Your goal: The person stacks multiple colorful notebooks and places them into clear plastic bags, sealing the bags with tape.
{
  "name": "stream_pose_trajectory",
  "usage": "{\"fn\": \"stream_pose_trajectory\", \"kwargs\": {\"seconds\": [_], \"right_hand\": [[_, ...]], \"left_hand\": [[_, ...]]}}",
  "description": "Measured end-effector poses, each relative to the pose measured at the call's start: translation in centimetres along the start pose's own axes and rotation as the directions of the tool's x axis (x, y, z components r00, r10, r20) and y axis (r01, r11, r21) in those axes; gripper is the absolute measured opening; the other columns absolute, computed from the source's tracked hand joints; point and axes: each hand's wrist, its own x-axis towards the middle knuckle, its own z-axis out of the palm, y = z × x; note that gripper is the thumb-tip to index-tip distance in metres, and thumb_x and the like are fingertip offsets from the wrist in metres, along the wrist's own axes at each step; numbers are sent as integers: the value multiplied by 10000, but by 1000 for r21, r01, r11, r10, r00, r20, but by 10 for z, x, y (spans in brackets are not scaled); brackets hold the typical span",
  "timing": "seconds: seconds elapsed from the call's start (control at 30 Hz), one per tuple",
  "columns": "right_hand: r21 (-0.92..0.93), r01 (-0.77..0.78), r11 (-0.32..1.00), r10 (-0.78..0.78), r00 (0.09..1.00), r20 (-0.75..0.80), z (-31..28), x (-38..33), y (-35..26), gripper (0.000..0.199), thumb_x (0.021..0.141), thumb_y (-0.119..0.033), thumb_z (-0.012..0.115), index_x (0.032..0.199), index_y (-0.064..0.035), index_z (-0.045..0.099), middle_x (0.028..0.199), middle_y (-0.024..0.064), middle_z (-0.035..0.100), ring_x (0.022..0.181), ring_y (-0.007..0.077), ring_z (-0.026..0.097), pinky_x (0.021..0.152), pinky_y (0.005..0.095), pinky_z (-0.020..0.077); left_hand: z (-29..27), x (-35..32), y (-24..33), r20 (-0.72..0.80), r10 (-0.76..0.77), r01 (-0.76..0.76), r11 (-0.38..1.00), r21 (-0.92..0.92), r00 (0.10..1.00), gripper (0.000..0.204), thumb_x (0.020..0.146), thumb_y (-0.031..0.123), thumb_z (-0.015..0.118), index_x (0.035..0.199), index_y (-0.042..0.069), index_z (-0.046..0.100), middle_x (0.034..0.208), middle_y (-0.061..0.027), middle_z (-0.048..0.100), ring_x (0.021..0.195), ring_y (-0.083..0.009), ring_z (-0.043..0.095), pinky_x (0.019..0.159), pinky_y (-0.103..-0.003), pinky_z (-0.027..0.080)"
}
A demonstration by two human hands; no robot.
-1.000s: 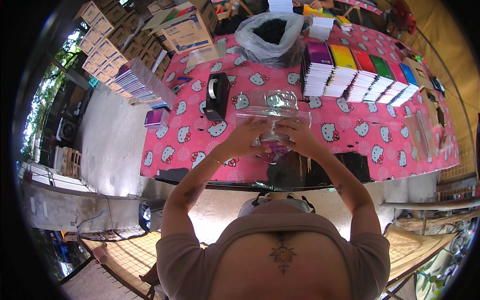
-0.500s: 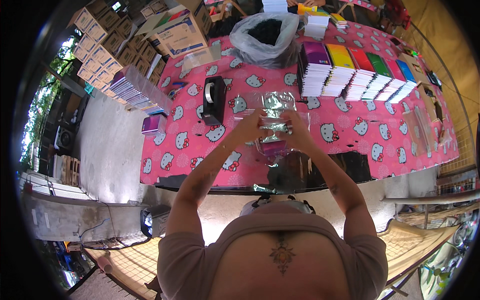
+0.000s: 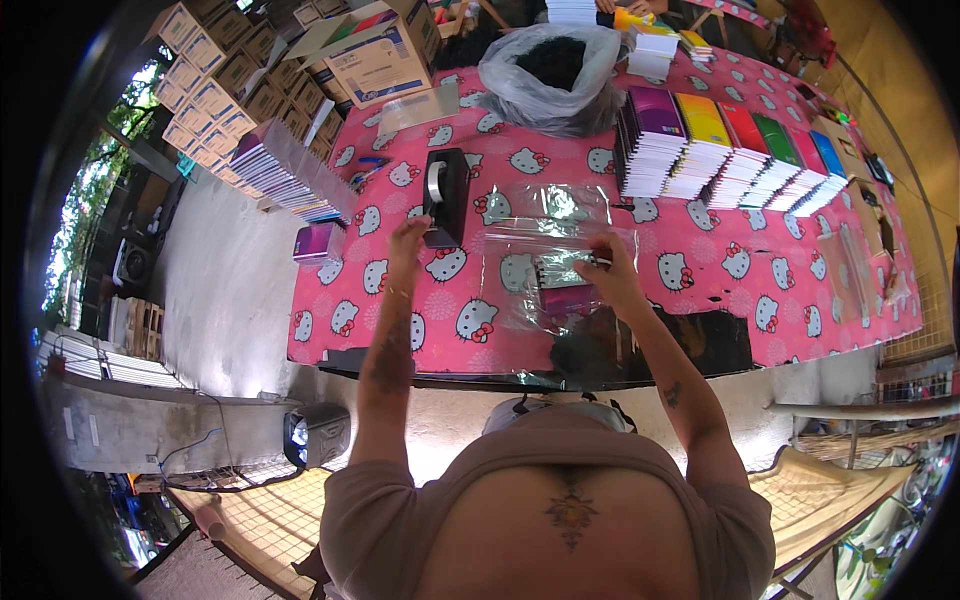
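Note:
A clear plastic bag point(image 3: 545, 205) lies at the table's near middle, with a purple-covered notebook point(image 3: 568, 300) under its shiny film. My right hand point(image 3: 614, 272) is over the bag's right side, fingers curled in a pinch on the plastic. To the left stands a black tape dispenser point(image 3: 452, 200) with a pale roll in it. My left hand point(image 3: 408, 243) is at the near left corner of the dispenser, fingers drawn together; whether tape is between them cannot be made out.
Rows of coloured notebooks point(image 3: 655, 150) stand at the right, beyond the bag. A plastic sack of dark material point(image 3: 500, 90) is at the back. Stacked purple notebooks point(image 3: 290, 170) line the left edge, near cartons point(image 3: 385, 65). Another person's hands point(image 3: 640, 8) show at the far side.
My left hand has left the plastic bag and moved left to the tape dispenser. My right hand stays at the bag, slightly shifted. The whole view has shifted a little.

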Motion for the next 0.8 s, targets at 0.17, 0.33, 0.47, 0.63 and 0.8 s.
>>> {"fn": "stream_pose_trajectory", "kwargs": {"seconds": [0.17,0.33,0.47,0.63,0.8], "right_hand": [[23,-25,999,24,1000,9,7,-6,-13,406,830,-114,790,1145,-36,547,1076,67,584,980,161,589,864,327,525],[76,-16,997,18,1000,-26,0,-6,-3,407,838,-98,780,1153,-31,529,1119,69,572,1020,165,582,892,321,519],[99,-19,995,23,999,-38,5,-6,2,401,843,-92,773,1154,-29,528,1141,67,560,1061,171,574,909,314,510],[127,-15,992,19,999,-28,7,-7,-2,394,859,-67,751,1173,-31,515,1144,76,545,1066,170,572,898,312,512],[162,59,985,-56,998,-20,13,-10,-7,394,868,-56,734,1184,-38,498,1136,72,522,1030,138,546,848,298,509]], "left_hand": [[-7,-33,-6,-125,249,-153,845,512,960,110,896,171,703,874,66,677,761,-39,655,676,-174,630,547,-300,442],[44,-30,84,346,447,-300,-174,938,825,111,819,140,713,860,42,681,704,-152,675,690,-348,681,622,-434,530],[149,-65,121,927,129,-876,394,279,353,135,811,179,723,848,55,684,734,-125,681,688,-313,681,635,-383,525],[221,-45,89,960,-243,-956,222,192,136,236,808,257,769,864,51,667,763,-81,653,686,-221,640,619,-372,476],[194,-2,33,925,-332,-714,602,359,186,353,915,413,675,938,61,650,779,-7,618,711,-129,578,619,-333,447]]}}
